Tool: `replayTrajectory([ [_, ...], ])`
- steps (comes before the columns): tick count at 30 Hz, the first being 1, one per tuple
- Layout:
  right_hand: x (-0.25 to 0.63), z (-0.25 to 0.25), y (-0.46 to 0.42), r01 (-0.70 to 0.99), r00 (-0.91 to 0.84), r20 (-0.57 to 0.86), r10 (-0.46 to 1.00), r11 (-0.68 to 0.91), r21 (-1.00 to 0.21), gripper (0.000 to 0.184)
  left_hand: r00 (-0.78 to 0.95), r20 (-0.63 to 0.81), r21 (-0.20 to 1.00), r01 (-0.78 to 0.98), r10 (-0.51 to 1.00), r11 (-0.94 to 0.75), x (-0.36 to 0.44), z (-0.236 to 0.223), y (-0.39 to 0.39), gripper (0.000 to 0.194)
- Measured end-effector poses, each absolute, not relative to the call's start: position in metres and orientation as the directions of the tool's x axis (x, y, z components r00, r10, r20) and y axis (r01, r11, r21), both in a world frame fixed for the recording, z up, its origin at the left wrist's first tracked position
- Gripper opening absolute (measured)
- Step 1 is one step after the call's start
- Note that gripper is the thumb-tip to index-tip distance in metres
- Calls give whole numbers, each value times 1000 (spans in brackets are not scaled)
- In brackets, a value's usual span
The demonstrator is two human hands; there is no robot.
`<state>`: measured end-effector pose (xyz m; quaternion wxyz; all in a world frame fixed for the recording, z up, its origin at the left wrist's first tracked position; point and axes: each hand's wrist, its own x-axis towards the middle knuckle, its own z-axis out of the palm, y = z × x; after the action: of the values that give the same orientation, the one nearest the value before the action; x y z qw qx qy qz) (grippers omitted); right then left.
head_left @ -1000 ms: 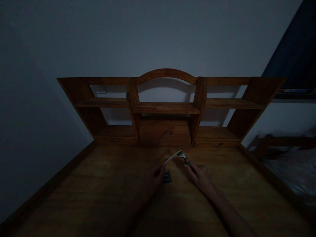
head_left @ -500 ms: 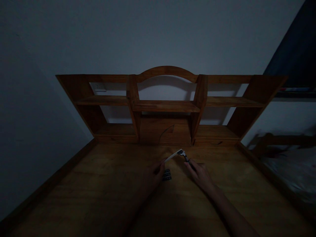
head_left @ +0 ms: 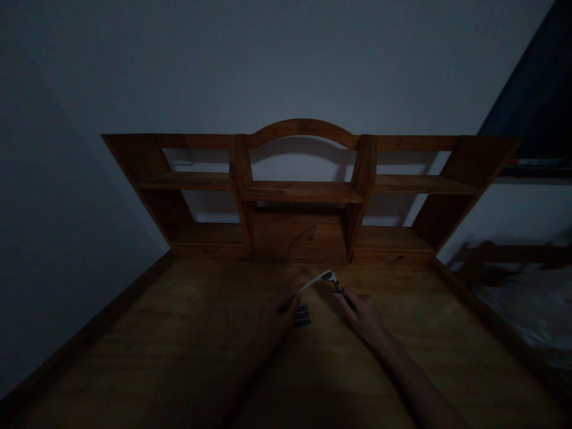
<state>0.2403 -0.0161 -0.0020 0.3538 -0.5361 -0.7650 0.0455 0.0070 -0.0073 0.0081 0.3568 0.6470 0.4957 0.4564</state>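
In dim light my right hand (head_left: 364, 316) is closed around the dark handle of a razor (head_left: 335, 283), its metal head pointing up and left. My left hand (head_left: 279, 313) pinches the lower end of a thin white strip (head_left: 313, 281) whose far end meets the razor head. Both hands hover just above the wooden desk (head_left: 179, 345). A small dark cartridge pack (head_left: 302, 316) lies flat on the desk between the hands, right beside my left fingers.
A wooden hutch (head_left: 304, 190) with shelves and an arched top stands at the back of the desk against a pale wall. A raised wooden rim runs along the desk's left and right sides. A bed with pale bedding (head_left: 527, 304) lies to the right.
Both hands with the razor and white strip have shifted slightly away from me toward the hutch. The grip of each hand is unchanged.
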Motion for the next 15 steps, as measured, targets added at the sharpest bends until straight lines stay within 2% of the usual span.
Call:
replayTrajectory([
  [15, 240, -7, -14, 765, -169, 493, 854, 429, -481, 30, 158, 253, 900, 323, 955, -292, 5, 9, -9, 37],
])
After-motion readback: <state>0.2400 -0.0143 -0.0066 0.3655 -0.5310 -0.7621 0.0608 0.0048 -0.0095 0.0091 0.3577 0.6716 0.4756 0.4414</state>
